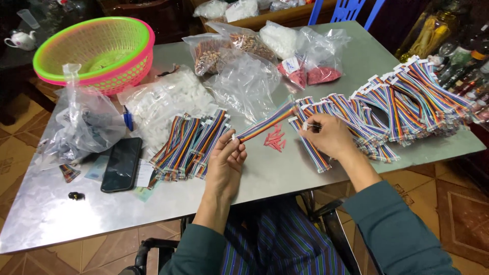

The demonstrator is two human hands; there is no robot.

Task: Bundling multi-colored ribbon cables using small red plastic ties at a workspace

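both hands (224, 163) (331, 136) w/ rainbow ribbon cable (265, 124) over table (285, 173)

A dull brushed steel tabletop (285, 173) carries matt rainbow-striped plastic-sheathed ribbon cables (265, 125), crinkled glossy clear plastic bags (244, 81), a shiny pink-and-green perforated plastic basket (97, 51) and a glossy black glass-faced phone (121, 164), above smooth glazed brown floor tiles (448, 203).

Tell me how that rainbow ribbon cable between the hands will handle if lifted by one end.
The ribbon cable likely flops: it already bows between the left hand and right hand. Probably light, being thin and flat. It shouldn't roll.
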